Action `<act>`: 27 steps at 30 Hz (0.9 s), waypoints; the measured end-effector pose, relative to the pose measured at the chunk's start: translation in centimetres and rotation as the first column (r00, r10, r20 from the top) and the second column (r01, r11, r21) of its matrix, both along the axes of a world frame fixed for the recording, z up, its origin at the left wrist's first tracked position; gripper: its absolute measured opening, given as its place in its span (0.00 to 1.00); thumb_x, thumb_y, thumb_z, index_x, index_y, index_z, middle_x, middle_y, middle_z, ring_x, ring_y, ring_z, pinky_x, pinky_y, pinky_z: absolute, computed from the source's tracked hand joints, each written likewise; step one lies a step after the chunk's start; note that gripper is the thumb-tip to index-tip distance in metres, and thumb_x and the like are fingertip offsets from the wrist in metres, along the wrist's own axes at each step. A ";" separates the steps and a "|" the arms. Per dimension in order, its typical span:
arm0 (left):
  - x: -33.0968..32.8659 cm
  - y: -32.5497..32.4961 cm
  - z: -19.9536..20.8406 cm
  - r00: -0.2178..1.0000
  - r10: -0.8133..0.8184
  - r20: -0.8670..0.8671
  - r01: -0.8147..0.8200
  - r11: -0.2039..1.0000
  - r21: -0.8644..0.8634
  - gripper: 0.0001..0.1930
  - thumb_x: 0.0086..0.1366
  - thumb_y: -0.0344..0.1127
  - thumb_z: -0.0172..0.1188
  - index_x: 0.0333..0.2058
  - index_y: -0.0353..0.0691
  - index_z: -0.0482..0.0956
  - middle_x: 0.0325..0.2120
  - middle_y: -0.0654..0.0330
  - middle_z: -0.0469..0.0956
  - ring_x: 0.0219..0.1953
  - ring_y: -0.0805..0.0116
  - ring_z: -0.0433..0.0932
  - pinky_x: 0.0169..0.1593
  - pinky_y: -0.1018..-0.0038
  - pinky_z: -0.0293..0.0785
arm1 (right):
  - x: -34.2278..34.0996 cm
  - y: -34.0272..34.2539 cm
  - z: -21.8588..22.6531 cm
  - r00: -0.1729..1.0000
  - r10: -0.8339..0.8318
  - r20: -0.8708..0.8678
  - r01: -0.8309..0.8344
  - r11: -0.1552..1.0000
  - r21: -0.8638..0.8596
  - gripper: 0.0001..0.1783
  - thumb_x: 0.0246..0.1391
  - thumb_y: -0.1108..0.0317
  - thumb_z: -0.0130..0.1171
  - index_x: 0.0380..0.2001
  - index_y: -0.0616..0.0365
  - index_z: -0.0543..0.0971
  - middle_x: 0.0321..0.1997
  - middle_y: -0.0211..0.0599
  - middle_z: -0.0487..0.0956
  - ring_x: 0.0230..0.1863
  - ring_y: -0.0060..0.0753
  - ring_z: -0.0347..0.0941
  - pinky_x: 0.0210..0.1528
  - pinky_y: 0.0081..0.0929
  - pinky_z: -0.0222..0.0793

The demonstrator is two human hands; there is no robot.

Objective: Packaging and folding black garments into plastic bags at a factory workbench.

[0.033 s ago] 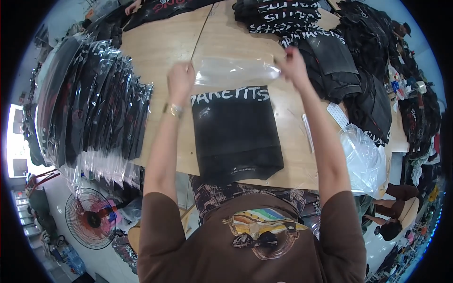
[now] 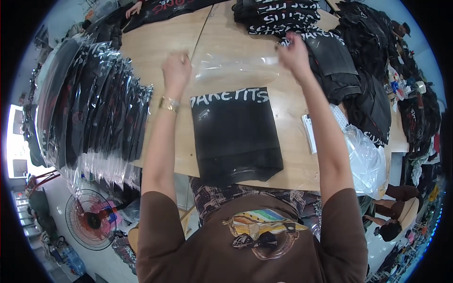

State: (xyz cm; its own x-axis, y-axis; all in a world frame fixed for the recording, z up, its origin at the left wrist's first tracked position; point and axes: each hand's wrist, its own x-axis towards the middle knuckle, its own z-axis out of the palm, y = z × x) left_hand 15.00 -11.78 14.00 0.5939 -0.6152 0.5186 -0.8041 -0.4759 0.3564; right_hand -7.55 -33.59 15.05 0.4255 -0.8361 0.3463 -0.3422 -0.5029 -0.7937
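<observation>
A clear plastic bag (image 2: pixel 235 68) is stretched between my two hands above the tabletop, its outline faint and shiny. My left hand (image 2: pixel 177 70) is closed at the bag's left end. At its right end my right hand (image 2: pixel 293 56) is closed too, fingers bent and slightly blurred. Just below the bag, nearer to me, a folded black shirt (image 2: pixel 236 132) lies flat with white lettering along its far edge. Neither hand touches the shirt.
Bagged black garments (image 2: pixel 94 108) stand in a thick row at left. Folded black shirts (image 2: pixel 283 16) are piled far right, beside more dark clothes (image 2: pixel 373 104). Clear bags (image 2: pixel 363 158) lie at the table's right edge. A fan (image 2: pixel 90 219) stands lower left. Another person's hand (image 2: pixel 134 9) shows far left.
Both hands have moved farther from me, carrying the bag away from the shirt's far edge. The bag looks thinner and flatter. The folded shirt has stayed in place.
</observation>
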 end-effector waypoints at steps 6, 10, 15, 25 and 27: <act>-0.7 1.2 10.5 0.881 0.017 0.474 0.291 0.770 -0.568 0.20 0.52 0.18 0.46 0.41 0.42 0.79 0.40 0.54 0.75 0.29 0.61 0.75 0.36 0.70 0.69 | 3.3 5.2 13.3 0.661 0.252 0.707 -0.076 0.959 -0.272 0.23 0.48 0.73 0.57 0.48 0.57 0.65 0.22 0.26 0.72 0.21 0.16 0.66 0.24 0.16 0.64; -2.2 1.7 2.9 0.974 -0.110 0.196 0.182 0.900 -0.397 0.20 0.54 0.19 0.47 0.44 0.43 0.77 0.49 0.53 0.69 0.42 0.59 0.73 0.42 0.70 0.69 | 1.1 1.7 2.7 0.929 0.060 0.364 0.090 0.920 -0.382 0.25 0.50 0.72 0.57 0.51 0.62 0.63 0.18 0.30 0.73 0.20 0.16 0.70 0.22 0.15 0.64; -3.1 1.4 -9.0 0.971 -0.240 -0.011 0.236 0.962 -0.135 0.18 0.55 0.25 0.51 0.47 0.38 0.72 0.52 0.52 0.65 0.40 0.61 0.75 0.42 0.68 0.72 | -2.5 1.1 -12.3 0.962 -0.149 -0.231 0.170 0.983 0.073 0.20 0.45 0.56 0.62 0.34 0.62 0.74 0.19 0.44 0.75 0.23 0.40 0.73 0.29 0.35 0.67; -2.9 -1.1 -10.3 0.917 -0.222 -0.332 0.188 0.973 -0.132 0.24 0.51 0.27 0.59 0.50 0.36 0.69 0.50 0.51 0.64 0.28 0.66 0.77 0.33 0.72 0.74 | -4.0 0.7 -8.0 0.908 0.416 0.041 -0.257 0.478 0.840 0.10 0.46 0.67 0.58 0.32 0.59 0.77 0.24 0.30 0.78 0.17 0.17 0.68 0.16 0.16 0.57; -2.9 -1.8 -9.9 0.898 -0.210 -0.386 0.197 0.978 -0.073 0.26 0.51 0.29 0.60 0.51 0.36 0.67 0.51 0.50 0.62 0.31 0.63 0.77 0.35 0.70 0.74 | -3.3 0.4 -8.9 0.936 0.324 -0.139 -0.130 0.684 0.718 0.09 0.46 0.68 0.57 0.33 0.58 0.77 0.25 0.33 0.78 0.19 0.20 0.70 0.18 0.20 0.60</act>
State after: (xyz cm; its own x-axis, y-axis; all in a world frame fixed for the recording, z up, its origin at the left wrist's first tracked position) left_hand 12.06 -13.62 4.05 0.6158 -0.7315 0.2929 -0.6762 -0.2998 0.6729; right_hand -10.83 -33.15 6.14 0.6205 -0.6603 -0.4231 -0.5150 0.0638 -0.8548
